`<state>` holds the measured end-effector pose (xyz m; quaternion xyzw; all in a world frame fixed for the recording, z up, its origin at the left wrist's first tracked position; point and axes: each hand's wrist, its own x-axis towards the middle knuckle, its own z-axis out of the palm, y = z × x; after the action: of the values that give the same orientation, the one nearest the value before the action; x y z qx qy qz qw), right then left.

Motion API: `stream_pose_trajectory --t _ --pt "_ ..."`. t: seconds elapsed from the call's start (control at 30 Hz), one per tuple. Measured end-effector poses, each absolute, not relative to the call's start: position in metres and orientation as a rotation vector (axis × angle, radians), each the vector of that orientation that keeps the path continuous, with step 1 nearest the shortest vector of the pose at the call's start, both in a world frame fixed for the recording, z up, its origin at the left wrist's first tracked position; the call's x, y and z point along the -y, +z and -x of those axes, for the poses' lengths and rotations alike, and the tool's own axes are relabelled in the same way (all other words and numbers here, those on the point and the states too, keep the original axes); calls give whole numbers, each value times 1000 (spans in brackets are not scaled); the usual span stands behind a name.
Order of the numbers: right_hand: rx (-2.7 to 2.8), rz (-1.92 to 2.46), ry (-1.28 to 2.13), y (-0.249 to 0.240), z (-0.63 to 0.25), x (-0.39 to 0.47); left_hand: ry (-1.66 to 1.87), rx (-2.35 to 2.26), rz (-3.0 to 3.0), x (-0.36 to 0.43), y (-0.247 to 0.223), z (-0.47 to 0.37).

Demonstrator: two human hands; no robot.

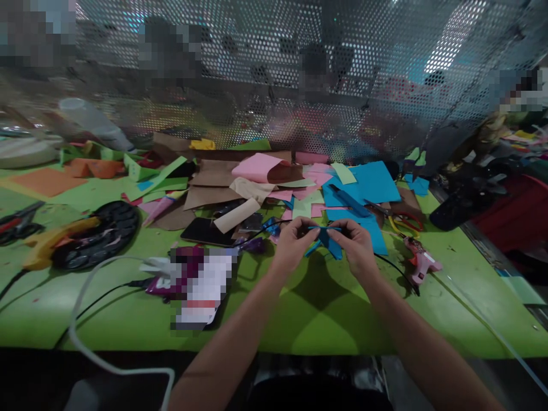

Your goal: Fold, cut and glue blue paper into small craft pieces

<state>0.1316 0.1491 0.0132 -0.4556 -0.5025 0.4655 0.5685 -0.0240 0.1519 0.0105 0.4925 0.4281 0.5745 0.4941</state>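
Between my two hands is a small folded piece of blue paper point(329, 242), held just above the green table. My left hand point(295, 242) pinches its left edge between thumb and fingers. On the other side, my right hand point(354, 242) pinches the right edge the same way. Part of the paper hangs down below my thumbs, and its shadow with that of my hands falls on the table. Right behind my hands lie blue paper sheets point(363, 182). To the right of my right hand rests a pink glue gun point(422, 265) with a cord.
Yellow-handled scissors point(405, 225) lie at the right. Left of my hands are a dark phone point(208, 230), a white cable point(81, 302), a black round tray point(103, 234) and a yellow glue gun point(47, 245). Paper scraps, brown and pink, pile up before a perforated metal screen point(257, 74).
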Motion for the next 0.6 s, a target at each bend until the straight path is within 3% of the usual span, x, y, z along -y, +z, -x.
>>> stream_pose_trajectory --t 0.6 --pt "1089 1031 1152 11 -134 -152 1408 -1015 -1162 -153 14 28"
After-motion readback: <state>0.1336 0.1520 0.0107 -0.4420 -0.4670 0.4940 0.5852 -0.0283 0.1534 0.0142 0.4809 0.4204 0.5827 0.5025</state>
